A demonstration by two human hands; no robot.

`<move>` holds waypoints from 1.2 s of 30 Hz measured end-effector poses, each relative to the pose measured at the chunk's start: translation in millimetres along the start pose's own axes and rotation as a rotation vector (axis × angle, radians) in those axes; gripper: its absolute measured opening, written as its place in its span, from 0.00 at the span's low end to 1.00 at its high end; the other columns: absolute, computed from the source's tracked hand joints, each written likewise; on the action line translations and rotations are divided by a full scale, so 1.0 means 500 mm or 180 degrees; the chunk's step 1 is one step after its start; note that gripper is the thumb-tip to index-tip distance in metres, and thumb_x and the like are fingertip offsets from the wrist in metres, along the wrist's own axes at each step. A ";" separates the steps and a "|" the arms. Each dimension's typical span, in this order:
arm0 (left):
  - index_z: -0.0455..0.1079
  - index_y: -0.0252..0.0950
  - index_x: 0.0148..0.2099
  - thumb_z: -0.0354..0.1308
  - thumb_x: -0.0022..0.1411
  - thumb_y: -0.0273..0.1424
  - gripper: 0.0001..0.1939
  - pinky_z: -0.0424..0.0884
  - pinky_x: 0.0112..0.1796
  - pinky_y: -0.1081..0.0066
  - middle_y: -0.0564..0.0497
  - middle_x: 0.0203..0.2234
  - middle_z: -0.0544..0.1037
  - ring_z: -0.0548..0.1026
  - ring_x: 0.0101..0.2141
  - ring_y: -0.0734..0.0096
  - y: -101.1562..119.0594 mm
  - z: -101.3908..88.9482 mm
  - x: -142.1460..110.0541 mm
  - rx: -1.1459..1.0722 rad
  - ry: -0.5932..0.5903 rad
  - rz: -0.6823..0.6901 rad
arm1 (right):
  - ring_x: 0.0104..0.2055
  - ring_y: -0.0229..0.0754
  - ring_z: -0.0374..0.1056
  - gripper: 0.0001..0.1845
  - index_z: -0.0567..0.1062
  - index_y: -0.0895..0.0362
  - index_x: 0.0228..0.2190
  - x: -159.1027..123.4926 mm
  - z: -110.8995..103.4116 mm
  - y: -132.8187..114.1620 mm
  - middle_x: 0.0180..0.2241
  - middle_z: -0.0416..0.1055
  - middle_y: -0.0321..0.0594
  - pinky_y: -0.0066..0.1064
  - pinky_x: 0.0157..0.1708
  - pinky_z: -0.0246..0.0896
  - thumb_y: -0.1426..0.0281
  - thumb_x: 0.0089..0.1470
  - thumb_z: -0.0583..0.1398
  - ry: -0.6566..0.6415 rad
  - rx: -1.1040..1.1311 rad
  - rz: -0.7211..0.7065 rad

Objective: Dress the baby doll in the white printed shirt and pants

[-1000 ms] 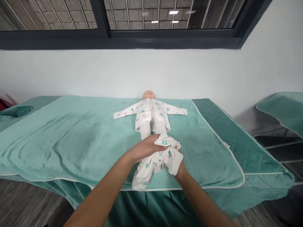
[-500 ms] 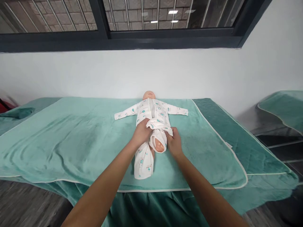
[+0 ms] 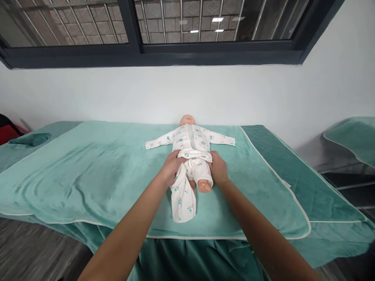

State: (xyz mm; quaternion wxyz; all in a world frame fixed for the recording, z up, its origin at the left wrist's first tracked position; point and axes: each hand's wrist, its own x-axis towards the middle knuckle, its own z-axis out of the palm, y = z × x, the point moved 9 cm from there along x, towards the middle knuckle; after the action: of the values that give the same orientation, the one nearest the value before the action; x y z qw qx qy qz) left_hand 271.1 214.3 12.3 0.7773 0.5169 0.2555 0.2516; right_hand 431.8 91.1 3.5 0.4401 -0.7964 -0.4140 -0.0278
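Note:
A baby doll [image 3: 187, 120] lies on its back on a light green blanket, head toward the wall and arms spread. It wears a white printed top [image 3: 191, 136]. White printed baby pants [image 3: 183, 197] are partly on it: one bare foot [image 3: 204, 185] sticks out of the right-hand leg, while the left-hand leg lies flat past the other leg. My left hand [image 3: 172, 168] is closed on the waistband at the doll's hip. On the opposite side my right hand [image 3: 218, 168] grips the waistband too; its fingertips are partly hidden by cloth.
The light green blanket [image 3: 117, 175] covers a bed with a darker green cover [image 3: 293, 171]. Behind it rises a white wall [image 3: 187, 89] with a dark-framed window [image 3: 219, 58]. Another green-covered surface [image 3: 354, 136] stands at right, and a red and black item [image 3: 7, 130] at far left.
The pants have been drawn up the right-hand leg, so the foot now emerges from the cuff. My right hand has moved slightly toward the doll's waist. The view has shifted a little.

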 end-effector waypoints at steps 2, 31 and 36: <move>0.74 0.34 0.43 0.72 0.43 0.31 0.22 0.72 0.37 0.69 0.48 0.33 0.81 0.78 0.34 0.65 -0.003 -0.009 0.000 -0.0306 -0.0066 -0.0117 | 0.46 0.49 0.68 0.13 0.72 0.54 0.42 -0.012 -0.020 -0.037 0.43 0.72 0.45 0.40 0.47 0.62 0.64 0.57 0.54 0.0023 0.0419 -0.0293; 0.70 0.37 0.36 0.65 0.54 0.45 0.17 0.62 0.27 0.75 0.56 0.24 0.71 0.67 0.25 0.75 0.036 -0.007 0.004 0.0397 0.0291 0.0649 | 0.46 0.49 0.71 0.20 0.79 0.54 0.39 -0.036 0.066 -0.218 0.40 0.78 0.37 0.36 0.45 0.65 0.58 0.45 0.70 -0.2471 0.1553 -0.0137; 0.75 0.35 0.42 0.66 0.55 0.46 0.21 0.68 0.34 0.72 0.50 0.32 0.80 0.75 0.33 0.67 0.019 -0.007 -0.016 0.0617 -0.0209 0.0399 | 0.40 0.47 0.72 0.16 0.80 0.57 0.33 -0.010 0.055 -0.196 0.36 0.78 0.37 0.34 0.40 0.66 0.57 0.49 0.67 -0.2031 0.1449 0.0031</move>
State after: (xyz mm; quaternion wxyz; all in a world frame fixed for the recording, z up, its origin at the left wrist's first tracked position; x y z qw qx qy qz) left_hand 261.6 214.7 20.9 0.7144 0.6125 0.2202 0.2568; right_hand 352.7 134.3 51.3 0.4548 -0.6490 -0.5218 0.3158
